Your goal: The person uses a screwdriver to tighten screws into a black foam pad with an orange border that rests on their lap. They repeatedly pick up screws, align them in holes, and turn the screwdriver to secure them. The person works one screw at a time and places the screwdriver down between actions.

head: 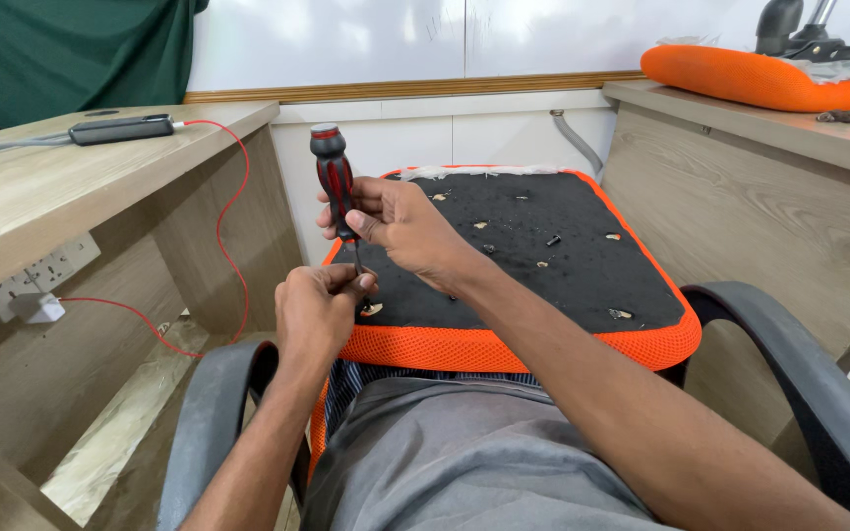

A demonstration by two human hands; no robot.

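Head view: your right hand point(400, 224) is closed around the red-and-black screwdriver point(334, 187), while your left hand point(317, 310) pinches near its tip on the black seat underside point(563, 256).

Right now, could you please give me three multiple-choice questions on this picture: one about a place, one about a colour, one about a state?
1. Where does the tip of the screwdriver point?
A. at the left desk
B. at the near edge of the seat panel
C. at the floor

2. What colour is the mesh rim of the panel?
A. orange
B. green
C. white

3. How is the screwdriver held?
A. lying flat
B. hanging by its cable
C. nearly upright, handle up

Answers:
1 B, the shaft goes down to the left hand at that edge.
2 A, orange mesh borders the black surface.
3 C, the right hand grips below the raised handle.
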